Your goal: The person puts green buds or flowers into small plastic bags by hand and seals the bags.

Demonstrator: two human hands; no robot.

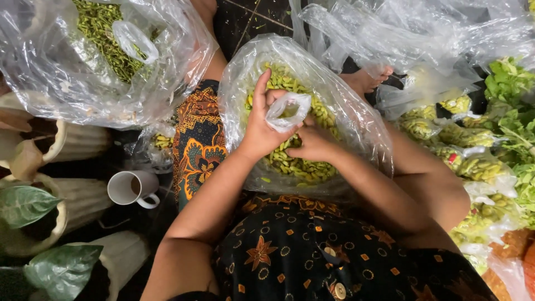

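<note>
Clear small bag (287, 110), mouth upward, pinched by both hands (284, 136) over green buds (301, 167).

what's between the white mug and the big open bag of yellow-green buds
In the head view, the person's patterned-cloth-covered leg lies between the white mug and the big bag of buds.

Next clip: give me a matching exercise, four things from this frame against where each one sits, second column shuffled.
Things:
1. white mug
2. small plastic bag
3. big bag of yellow-green buds
4. leafy greens

Places:
A. far right edge
B. on the dark floor, left of the lap
C. held between left hand and right hand
D. open on the lap, under the hands

Pairs: 1-B, 2-C, 3-D, 4-A
</note>
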